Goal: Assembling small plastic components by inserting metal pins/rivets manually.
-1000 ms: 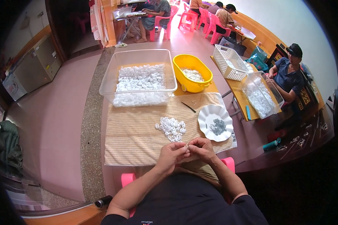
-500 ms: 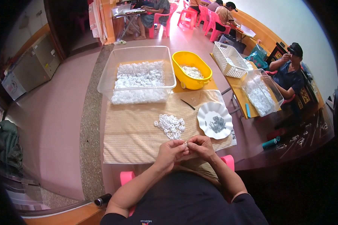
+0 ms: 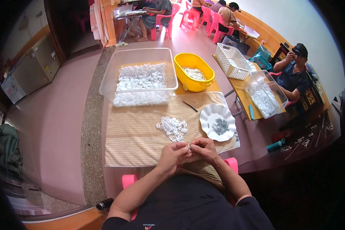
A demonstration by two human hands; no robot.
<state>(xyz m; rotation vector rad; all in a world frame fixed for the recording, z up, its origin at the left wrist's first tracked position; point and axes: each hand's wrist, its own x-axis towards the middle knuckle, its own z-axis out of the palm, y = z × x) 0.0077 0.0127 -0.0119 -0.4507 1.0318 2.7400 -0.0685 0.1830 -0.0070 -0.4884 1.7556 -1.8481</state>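
My left hand (image 3: 174, 155) and my right hand (image 3: 204, 148) meet at the near edge of the towel (image 3: 128, 143). Thumbs and fingers of both are pinched together on one small whitish piece (image 3: 188, 146), mostly covered by the fingertips. Just beyond the left hand lies a loose pile of small white oval plastic pieces with holes (image 3: 173, 128). A white scalloped dish (image 3: 229, 113), holding small grey bits (image 3: 220, 126), sits beyond the right hand. Farther back on the towel rests a thin black stick-like tool (image 3: 189, 106).
A clear plastic bin (image 3: 172, 90) of white pieces stands at the table's back left, beside a yellow tub (image 3: 200, 86). To the right, a second table bears a white basket (image 3: 234, 71) and a clear box (image 3: 281, 101). A person (image 3: 295, 76) sits there; others sit farther back.
The view has shifted very slightly. Both hands stay pinched together in nearly the same place, and the things on the table have not moved.
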